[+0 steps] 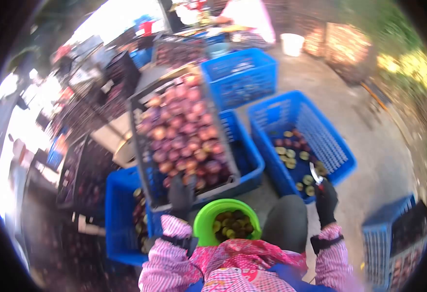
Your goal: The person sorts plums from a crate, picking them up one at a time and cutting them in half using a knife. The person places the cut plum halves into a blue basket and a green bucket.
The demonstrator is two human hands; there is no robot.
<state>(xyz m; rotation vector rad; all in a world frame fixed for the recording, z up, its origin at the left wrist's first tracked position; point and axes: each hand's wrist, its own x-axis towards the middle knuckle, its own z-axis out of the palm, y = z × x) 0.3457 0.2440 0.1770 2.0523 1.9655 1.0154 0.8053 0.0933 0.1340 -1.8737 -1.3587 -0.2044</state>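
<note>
A black crate point(138, 131) heaped with red-purple plums point(186, 121) rests tilted on blue crates. My left hand point(181, 194), in a dark glove, is at the crate's near edge against the plums; its fingers are blurred. My right hand point(326, 199), also gloved, is closed on a small tool with a curved metal blade point(314, 171), over the near end of a blue crate point(342, 146) holding whole plums and pale cut pieces. Between my hands, near my lap, a green bucket point(202, 224) holds dark and yellowish-green pieces.
Another blue crate point(121, 219) with fruit stands at the left. An open blue crate point(240, 78) is ahead, a white bucket point(291, 45) beyond. Stacked crates point(376, 248) stand at the lower right. A person in pink point(250, 17) is at the top.
</note>
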